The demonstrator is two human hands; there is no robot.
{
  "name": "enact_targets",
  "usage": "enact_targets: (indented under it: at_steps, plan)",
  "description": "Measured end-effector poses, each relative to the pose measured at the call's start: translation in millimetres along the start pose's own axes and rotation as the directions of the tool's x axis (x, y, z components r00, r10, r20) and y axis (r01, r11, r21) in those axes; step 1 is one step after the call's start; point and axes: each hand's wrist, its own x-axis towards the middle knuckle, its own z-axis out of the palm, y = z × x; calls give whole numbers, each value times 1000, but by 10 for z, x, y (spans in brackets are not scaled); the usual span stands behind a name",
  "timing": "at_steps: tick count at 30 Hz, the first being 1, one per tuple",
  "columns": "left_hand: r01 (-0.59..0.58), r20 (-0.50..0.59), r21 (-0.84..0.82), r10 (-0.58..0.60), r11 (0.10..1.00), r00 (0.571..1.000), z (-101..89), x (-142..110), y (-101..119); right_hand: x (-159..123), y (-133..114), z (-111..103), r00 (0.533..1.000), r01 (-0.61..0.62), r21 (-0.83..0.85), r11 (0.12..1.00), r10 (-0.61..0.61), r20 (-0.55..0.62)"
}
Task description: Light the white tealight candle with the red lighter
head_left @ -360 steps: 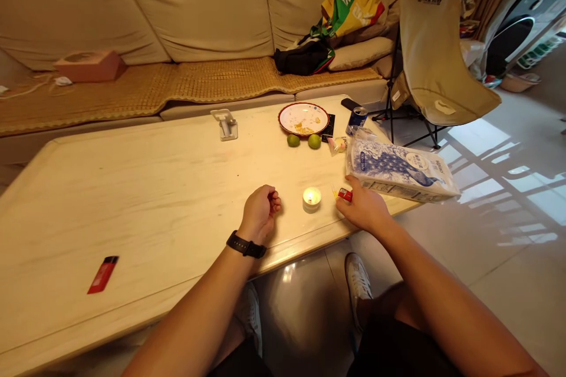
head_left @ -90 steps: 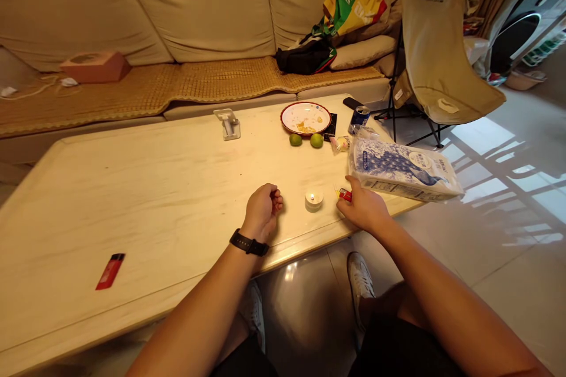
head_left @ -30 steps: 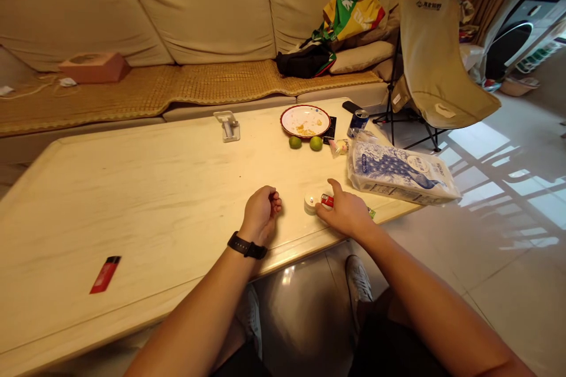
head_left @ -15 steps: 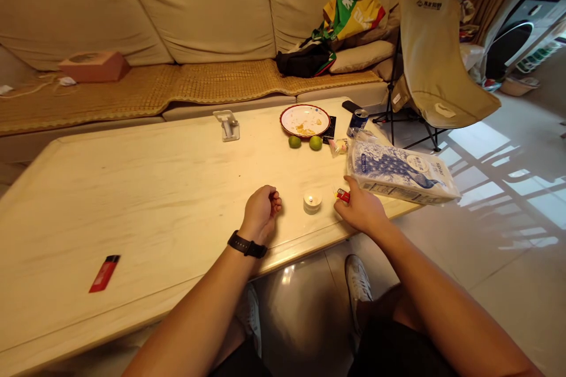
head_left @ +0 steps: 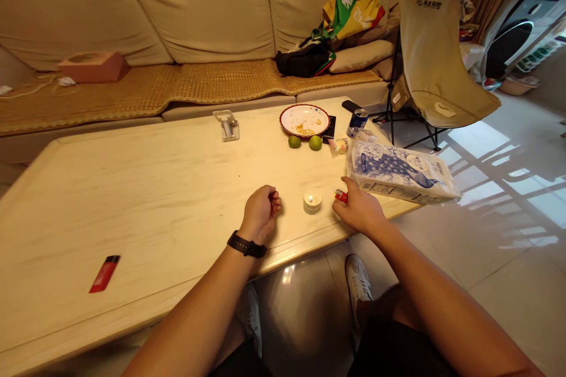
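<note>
My right hand [head_left: 360, 209] is closed around a red lighter [head_left: 341, 195], its metal end pointing left. A faint pale streak shows at that end; I cannot tell if it is a flame. Just left of the lighter, apart from it, a small round white candle [head_left: 312, 205] stands upright on the table. My left hand [head_left: 262, 212] rests on its side on the table, left of the candle, fingers curled in and nothing visible in them. A black watch [head_left: 247, 244] is on that wrist. Another red lighter [head_left: 105, 274] with a dark top lies far to the left.
A plastic-wrapped tissue pack [head_left: 402, 171] lies beyond my right hand, overhanging the table [head_left: 168, 200]. Farther back are a red-rimmed plate [head_left: 305, 112] with scraps, two green limes [head_left: 315, 142], a can [head_left: 358, 119] and a white stand [head_left: 227, 126]. A sofa [head_left: 198, 17] lines the far side.
My right hand has shifted slightly left with the lighter, closer to the candle. My left hand has stayed in place.
</note>
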Motion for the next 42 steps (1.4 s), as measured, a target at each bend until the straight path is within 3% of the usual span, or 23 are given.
enact_targets:
  at_steps: [32,42]
  plan:
    - [3,3,-2,-3,1000,1000,-7,9,-13,0,-13,4,1000,4,-1,1000,-4,-5]
    - [2,7,10,-2,1000,1000,-1,5,-17,-87,-231,-3,997,43,-15,999,-42,63]
